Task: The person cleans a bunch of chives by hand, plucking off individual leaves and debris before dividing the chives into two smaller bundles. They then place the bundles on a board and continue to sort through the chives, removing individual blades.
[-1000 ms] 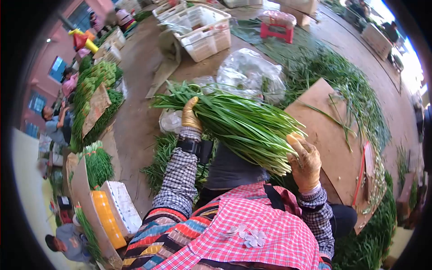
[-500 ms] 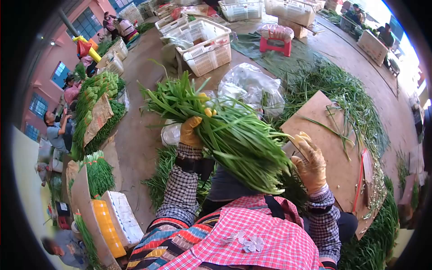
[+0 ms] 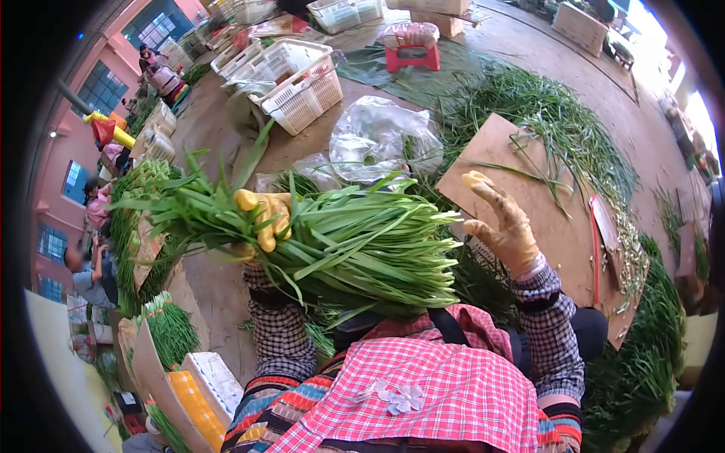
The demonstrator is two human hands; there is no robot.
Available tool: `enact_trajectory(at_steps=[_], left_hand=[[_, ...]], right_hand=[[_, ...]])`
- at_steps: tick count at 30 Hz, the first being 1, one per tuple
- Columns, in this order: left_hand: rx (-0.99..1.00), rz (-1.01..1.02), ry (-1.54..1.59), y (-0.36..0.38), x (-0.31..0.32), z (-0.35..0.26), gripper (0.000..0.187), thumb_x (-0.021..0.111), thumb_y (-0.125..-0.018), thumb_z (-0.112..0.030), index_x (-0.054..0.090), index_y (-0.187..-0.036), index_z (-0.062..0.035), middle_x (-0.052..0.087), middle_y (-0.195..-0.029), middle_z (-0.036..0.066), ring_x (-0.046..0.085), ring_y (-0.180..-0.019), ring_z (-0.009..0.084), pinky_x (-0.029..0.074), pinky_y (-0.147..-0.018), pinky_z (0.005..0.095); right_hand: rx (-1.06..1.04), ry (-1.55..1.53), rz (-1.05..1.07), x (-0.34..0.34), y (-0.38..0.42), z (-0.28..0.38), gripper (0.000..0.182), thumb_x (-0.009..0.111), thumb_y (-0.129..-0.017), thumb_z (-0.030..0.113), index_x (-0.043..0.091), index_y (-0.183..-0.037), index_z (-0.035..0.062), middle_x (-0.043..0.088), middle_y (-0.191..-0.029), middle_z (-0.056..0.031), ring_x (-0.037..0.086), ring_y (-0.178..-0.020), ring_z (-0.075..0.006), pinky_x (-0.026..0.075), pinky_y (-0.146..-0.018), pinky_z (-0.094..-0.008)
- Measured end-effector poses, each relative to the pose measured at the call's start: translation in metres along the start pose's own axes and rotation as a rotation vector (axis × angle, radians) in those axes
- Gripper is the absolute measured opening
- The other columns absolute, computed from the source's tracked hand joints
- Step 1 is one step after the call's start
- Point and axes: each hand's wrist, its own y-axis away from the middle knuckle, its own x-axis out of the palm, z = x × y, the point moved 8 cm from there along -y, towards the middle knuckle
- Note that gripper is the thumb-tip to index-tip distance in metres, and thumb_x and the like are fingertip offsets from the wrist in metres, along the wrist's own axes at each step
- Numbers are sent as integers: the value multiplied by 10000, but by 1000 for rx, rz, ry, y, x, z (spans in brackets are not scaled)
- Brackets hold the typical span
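Observation:
My left hand (image 3: 264, 219), in a yellow glove, is closed around the leafy part of a thick bunch of garlic chives (image 3: 370, 249). The bunch lies nearly level above my lap, leaf tips to the left and pale cut ends to the right. Just right of those ends, my right hand (image 3: 504, 226), also gloved, is raised with thumb and fingers apart and nothing in it. Below it on the right, a wooden board (image 3: 559, 257) bears loose leaves and pale trimmings, and a broad-bladed knife (image 3: 606, 230) lies near its right side.
Heaps of loose greens (image 3: 529, 90) spread beyond the board, with more chives (image 3: 634, 370) at its lower right. A clear plastic bag (image 3: 385, 136) lies ahead of me. White crates (image 3: 306, 94) and a red stool (image 3: 411, 57) stand farther off. Bundled greens (image 3: 170, 332) and several people are at left.
The bunch has shifted left and turned more level, its cut ends now pointing right. My right hand has lifted slightly, with its fingers spreading wider. The whole view has tilted a little.

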Motion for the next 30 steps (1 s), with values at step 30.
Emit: enact_trajectory(at_steps=[30], left_hand=[[1,-52,-37,4,0,-12,568,696,-848,-226,427,-1329,-87,670,-844,-10,626,-815,145,496,-799,389]], right_hand=[[-22,-147,257,124,14,-25,353,746,-763,240,683,-1079,96,663,-813,-125,635,-726,-235,512,-693,-333]])
